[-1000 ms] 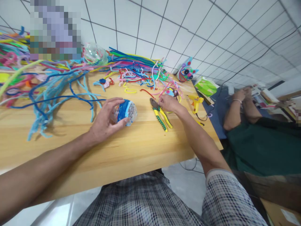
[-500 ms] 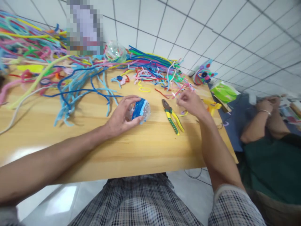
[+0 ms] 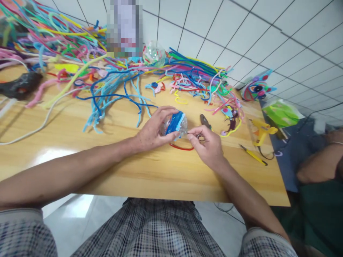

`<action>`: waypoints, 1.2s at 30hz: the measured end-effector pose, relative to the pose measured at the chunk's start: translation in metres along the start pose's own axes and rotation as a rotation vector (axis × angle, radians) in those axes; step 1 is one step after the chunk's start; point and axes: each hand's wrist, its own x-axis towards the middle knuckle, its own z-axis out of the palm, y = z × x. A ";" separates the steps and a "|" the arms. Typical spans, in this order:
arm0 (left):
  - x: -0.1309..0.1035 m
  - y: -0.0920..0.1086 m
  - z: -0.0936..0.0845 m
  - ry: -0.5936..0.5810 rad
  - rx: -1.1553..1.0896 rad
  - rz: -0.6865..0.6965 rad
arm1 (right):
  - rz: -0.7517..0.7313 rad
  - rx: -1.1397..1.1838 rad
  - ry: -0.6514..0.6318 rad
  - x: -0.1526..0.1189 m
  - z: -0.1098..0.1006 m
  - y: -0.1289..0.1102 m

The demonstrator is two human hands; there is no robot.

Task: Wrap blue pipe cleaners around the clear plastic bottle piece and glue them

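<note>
My left hand (image 3: 158, 126) is wrapped round a clear plastic ball (image 3: 183, 123) banded with dark and light blue pipe cleaners, low over the wooden table. Fingers and thumb grip it from the left side. At the ball's right edge, my right hand (image 3: 207, 144) is pinched with its fingertips close to the surface. A red pipe cleaner (image 3: 182, 147) curves from those fingers to beneath the ball; its pinched end is too small to make out. Just behind the right hand show the dark jaws of pliers (image 3: 204, 120), their handles hidden by the hand.
Loose pipe cleaners (image 3: 112, 89) of many colours cover the table's back and left. Around them are a black glue gun (image 3: 21, 85), another clear ball (image 3: 154, 54), a yellow glue gun (image 3: 262, 131), a yellow cutter (image 3: 253, 154) and a colourful mask-like figure (image 3: 257, 87). Another person's arm (image 3: 318, 162) is at right.
My right hand has moved left from beyond the pliers to the ball, bringing the red pipe cleaner from the table. My left hand keeps its hold. The view has shifted left.
</note>
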 end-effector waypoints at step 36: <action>-0.001 -0.003 0.000 0.015 -0.052 0.036 | 0.011 0.193 0.117 -0.005 0.027 0.000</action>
